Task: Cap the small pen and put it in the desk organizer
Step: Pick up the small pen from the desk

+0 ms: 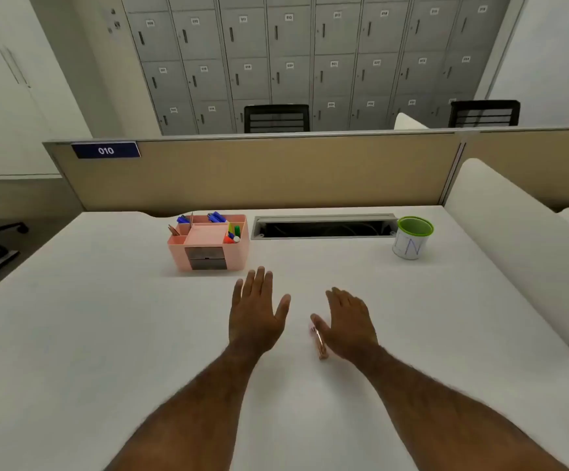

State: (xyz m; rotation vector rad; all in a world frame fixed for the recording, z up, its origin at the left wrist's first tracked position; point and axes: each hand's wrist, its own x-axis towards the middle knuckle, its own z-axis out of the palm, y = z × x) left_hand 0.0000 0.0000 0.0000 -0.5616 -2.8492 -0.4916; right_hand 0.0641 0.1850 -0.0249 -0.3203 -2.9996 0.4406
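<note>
A small pink pen [320, 343] lies on the white desk, partly hidden under the thumb side of my right hand [349, 322]. That hand hovers flat with fingers apart, just right of the pen and touching or nearly touching it. My left hand [257, 312] is spread open, palm down, a little left of the pen and holding nothing. The pink desk organizer [208, 244] stands beyond my left hand, with several coloured markers and pencils in its compartments. I cannot tell whether the pen has its cap on.
A white cup with a green rim [412, 237] stands at the back right. A cable slot [324, 227] is cut into the desk between organizer and cup. A beige partition [276, 171] closes the far edge; a white divider [514, 239] runs along the right.
</note>
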